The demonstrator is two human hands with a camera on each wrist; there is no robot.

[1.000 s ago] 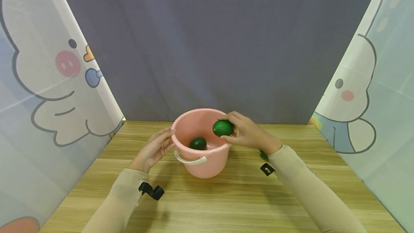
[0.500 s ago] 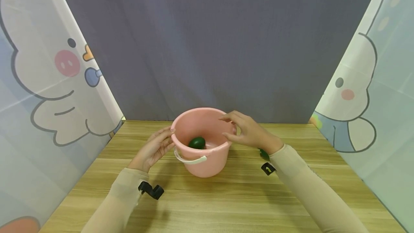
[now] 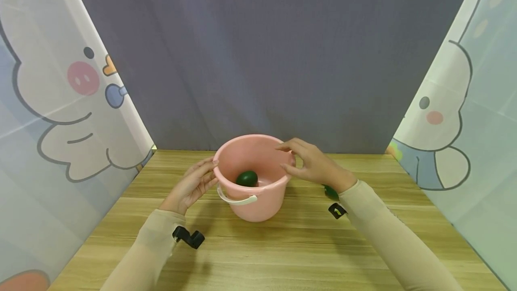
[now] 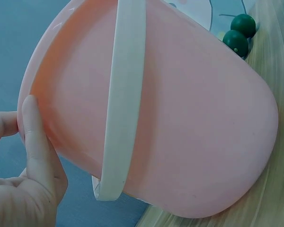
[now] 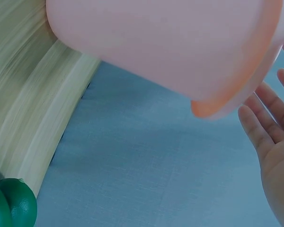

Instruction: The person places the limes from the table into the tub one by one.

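Provisionally, I judge the loading part done: one glossy green oval fruit (image 3: 247,178) lies inside the round pink plastic bucket (image 3: 258,205); two matching green fruits (image 4: 235,43) lie outside, on the wood-grain table (image 3: 258,255). My right hand (image 3: 308,163) is empty, fingers parted above the rim; my left hand (image 3: 193,185) lightly pinches the opposite edge. The white plastic handle (image 3: 238,201) hangs clear of the mouth. The near wall partly blocks sight of the floor.

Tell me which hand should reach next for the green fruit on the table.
Probably the right hand: it holds nothing, and the green fruit lies on its side of the pink bucket. The left hand touches the opposite rim.
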